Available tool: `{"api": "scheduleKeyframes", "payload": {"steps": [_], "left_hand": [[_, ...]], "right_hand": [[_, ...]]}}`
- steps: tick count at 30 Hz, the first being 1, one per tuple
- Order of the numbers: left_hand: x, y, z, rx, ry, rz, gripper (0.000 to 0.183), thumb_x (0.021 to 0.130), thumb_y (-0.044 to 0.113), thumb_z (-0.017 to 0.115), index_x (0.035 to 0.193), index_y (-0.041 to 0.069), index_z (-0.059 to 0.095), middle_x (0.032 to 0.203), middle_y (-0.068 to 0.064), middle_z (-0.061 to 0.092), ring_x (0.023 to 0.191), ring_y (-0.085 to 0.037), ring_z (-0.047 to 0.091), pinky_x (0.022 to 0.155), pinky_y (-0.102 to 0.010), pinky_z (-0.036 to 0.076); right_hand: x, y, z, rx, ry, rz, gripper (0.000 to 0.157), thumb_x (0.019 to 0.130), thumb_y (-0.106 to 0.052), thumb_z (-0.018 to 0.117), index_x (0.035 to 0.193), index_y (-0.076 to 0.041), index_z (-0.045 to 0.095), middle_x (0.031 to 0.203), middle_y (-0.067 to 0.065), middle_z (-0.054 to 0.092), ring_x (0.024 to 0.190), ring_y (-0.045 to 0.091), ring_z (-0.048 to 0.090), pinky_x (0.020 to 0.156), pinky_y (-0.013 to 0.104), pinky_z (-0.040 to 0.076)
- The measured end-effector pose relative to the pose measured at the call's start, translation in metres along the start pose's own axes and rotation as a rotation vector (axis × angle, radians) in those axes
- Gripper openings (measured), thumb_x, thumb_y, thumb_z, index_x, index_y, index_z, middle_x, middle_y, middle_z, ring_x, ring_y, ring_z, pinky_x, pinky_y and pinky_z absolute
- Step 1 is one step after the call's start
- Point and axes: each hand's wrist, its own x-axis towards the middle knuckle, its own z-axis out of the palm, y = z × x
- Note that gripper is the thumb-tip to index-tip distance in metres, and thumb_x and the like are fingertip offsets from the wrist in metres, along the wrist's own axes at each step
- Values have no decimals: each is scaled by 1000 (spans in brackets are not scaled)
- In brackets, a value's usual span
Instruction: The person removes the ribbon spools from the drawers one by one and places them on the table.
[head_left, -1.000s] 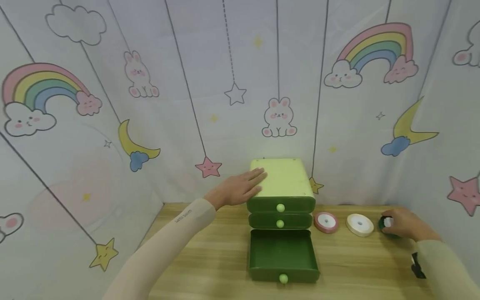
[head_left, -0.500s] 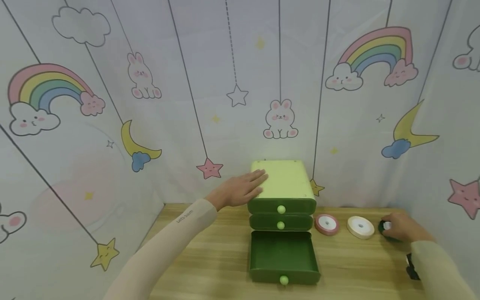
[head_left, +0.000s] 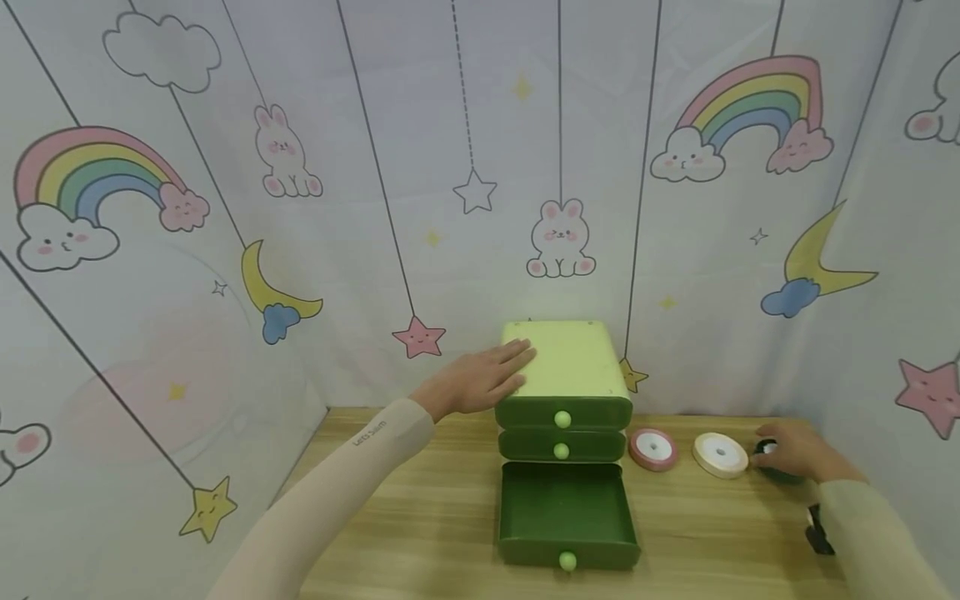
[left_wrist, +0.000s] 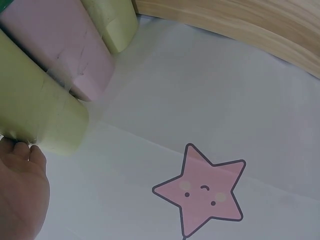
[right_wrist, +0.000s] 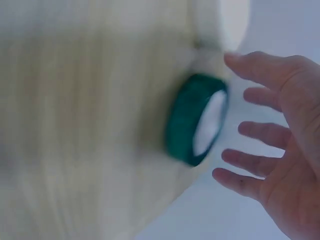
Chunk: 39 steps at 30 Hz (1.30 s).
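Note:
A small drawer cabinet with a pale yellow-green top stands on the table against the backdrop. My left hand rests on the left part of that top, fingers extended; the left wrist view shows its fingertips at the cabinet's edge. The dark green bottom drawer is pulled out, and its inside is bare. At the far right my right hand is over a green ribbon spool, which it partly hides in the head view. In the right wrist view its fingers are spread beside the spool.
Between cabinet and right hand lie a pink ribbon spool and a cream ribbon spool. Two upper drawers are pushed in. A printed backdrop surrounds the table at the back and sides.
My right hand has shifted slightly left over the green spool, its fingertips now closer to the cream spool. My left hand stays on the cabinet top.

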Motion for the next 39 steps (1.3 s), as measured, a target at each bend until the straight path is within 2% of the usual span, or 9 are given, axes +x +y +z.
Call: {"api": "scheduleKeyframes", "payload": {"steps": [6,11,16,22,24,31,39], "left_hand": [[2,0,2,-2,5,12,67,113,58,15,171,27,8,180,3,7,167,-17,12,134,-40,22],[3,0,1,-7,2,12,67,112,59,15,171,28,8,179,3,7,167,-17,11,134,-41,23],[4,0,-2,-5,-8,8,67,112,60,14,171,29,7,179,4,7,167,-17,11,134,-40,24],[3,0,-5,-2,-22,2,67,112,60,14,171,30,7,179,5,7,167,-16,11,133,-40,24],[3,0,-5,-4,-25,2,67,112,61,14,171,30,6,179,5,6,167,-16,11,133,-41,24],[2,0,-3,4,-9,3,67,112,59,14,171,28,8,179,4,7,167,-17,12,134,-40,23],[0,1,-2,0,-13,-6,66,113,58,15,171,29,7,180,4,6,167,-17,10,134,-39,21]], "right_hand": [[2,-21,-18,40,-22,42,59,92,-27,77,124,20,62,121,41,65,110,60,62,91,65,54],[-4,-38,-25,40,44,7,51,92,-25,77,121,16,67,120,38,69,111,58,64,90,66,54],[-10,-59,-22,16,147,-91,44,93,-23,79,117,12,71,116,31,73,109,53,68,91,65,55],[-19,-91,-12,7,292,-265,30,86,-17,86,104,4,76,102,18,77,96,40,73,84,56,59],[-24,-103,-9,1,313,-301,27,84,-16,87,102,1,77,101,15,78,94,38,74,82,54,60],[-37,-152,2,-19,349,-343,25,84,-17,87,104,-5,78,106,10,78,99,32,74,82,47,62],[-42,-200,20,-13,440,-531,21,81,-14,89,100,-13,79,100,0,76,90,19,73,74,35,62]]}}
